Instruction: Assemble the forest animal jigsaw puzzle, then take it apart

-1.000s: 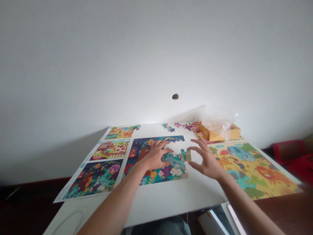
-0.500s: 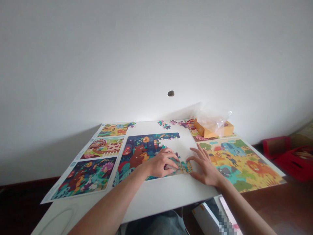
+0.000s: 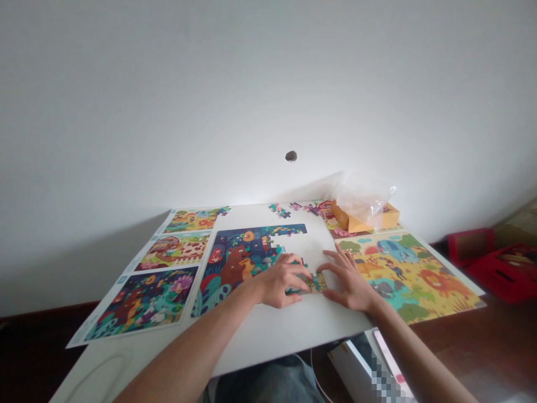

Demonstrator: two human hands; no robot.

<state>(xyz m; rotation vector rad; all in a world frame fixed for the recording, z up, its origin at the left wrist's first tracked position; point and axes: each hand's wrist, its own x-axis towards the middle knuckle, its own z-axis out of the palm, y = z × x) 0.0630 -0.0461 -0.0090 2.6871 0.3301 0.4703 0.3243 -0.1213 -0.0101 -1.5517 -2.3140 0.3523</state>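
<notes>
A partly assembled jigsaw puzzle [image 3: 237,263] with a bear in a dark forest lies on the table. My left hand [image 3: 285,280] rests on its lower right part, fingers bent and apart, fingertips on the pieces. My right hand [image 3: 350,282] is at the right edge of the joined teal-and-yellow puzzle pieces [image 3: 315,282], its thumb and index finger spread and touching or very near that edge. Neither hand has a piece lifted. My left hand hides some of the puzzle's lower middle.
Loose puzzle pieces [image 3: 279,210] lie at the back. A reference sheet [image 3: 145,302] with three pictures is on the left. A finished safari puzzle [image 3: 409,277] lies on the right, behind it a yellow box [image 3: 364,218] with a clear plastic bag [image 3: 363,196]. The wall [image 3: 235,112] borders the table.
My right hand has shifted slightly left, closer to the pieces' edge. My left hand has moved slightly right over the lower pieces. The whole view has shifted a little.
</notes>
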